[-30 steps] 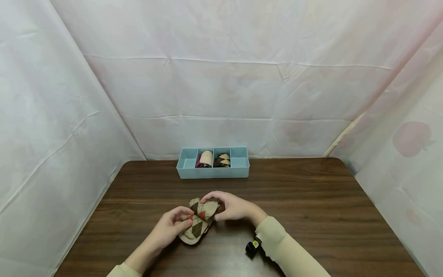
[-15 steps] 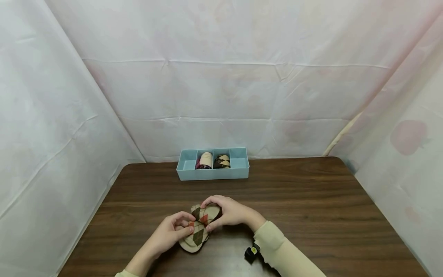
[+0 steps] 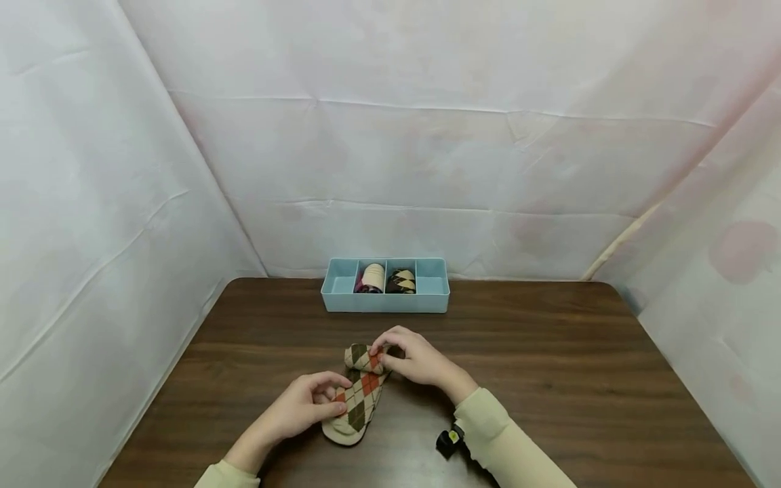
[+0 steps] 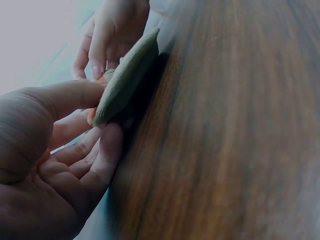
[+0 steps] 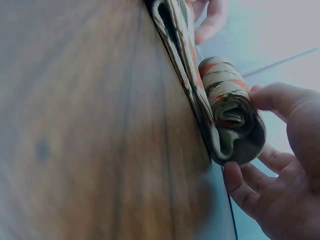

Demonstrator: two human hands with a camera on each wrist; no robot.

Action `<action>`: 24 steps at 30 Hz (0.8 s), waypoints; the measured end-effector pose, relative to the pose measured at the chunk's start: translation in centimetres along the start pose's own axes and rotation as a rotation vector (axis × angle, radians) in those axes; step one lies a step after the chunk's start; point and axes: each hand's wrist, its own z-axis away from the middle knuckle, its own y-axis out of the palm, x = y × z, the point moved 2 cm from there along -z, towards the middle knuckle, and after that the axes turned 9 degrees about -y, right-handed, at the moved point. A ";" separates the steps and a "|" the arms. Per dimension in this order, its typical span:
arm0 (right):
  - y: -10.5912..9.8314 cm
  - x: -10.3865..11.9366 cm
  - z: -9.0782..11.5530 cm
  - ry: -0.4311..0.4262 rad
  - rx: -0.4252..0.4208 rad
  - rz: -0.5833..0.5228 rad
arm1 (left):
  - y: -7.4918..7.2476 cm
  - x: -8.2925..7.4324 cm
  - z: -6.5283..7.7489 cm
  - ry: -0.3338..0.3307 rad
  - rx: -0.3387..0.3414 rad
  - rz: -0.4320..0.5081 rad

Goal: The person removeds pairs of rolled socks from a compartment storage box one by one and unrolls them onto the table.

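Observation:
A pair of beige argyle socks (image 3: pixel 361 405) with red and dark green diamonds lies stacked on the table before me in the head view. Its far end is wound into a roll (image 5: pixel 231 112), whose spiral shows in the right wrist view. My right hand (image 3: pixel 421 362) holds this roll, thumb on one side and fingers behind and under it. My left hand (image 3: pixel 300 408) pinches the left edge of the flat part, thumb above and fingertips below, as the left wrist view shows. Toward me, the toe end lies flat.
At the back of the wooden table (image 3: pixel 537 366) stands a light blue divided box (image 3: pixel 386 303). Its two middle compartments hold a cream-and-maroon sock roll (image 3: pixel 373 276) and a dark argyle roll (image 3: pixel 401 280). White cloth (image 3: pixel 427 156) surrounds the table. A black wrist device (image 3: pixel 449 440) hangs by my right sleeve.
The bunched fold at the socks' far end has become a tighter roll farther from me, with more flat sock showing. My right hand has shifted its grip; my left stays at the edge.

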 end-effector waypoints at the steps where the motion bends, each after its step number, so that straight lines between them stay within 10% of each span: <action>1: -0.1 0.0 0.1 0.002 -0.009 0.004 | 0.0 -0.1 0.0 0.002 0.007 -0.012; 24: -1.1 -1.1 0.3 0.068 0.054 -0.047 | -0.3 -0.1 0.4 0.041 0.051 -0.114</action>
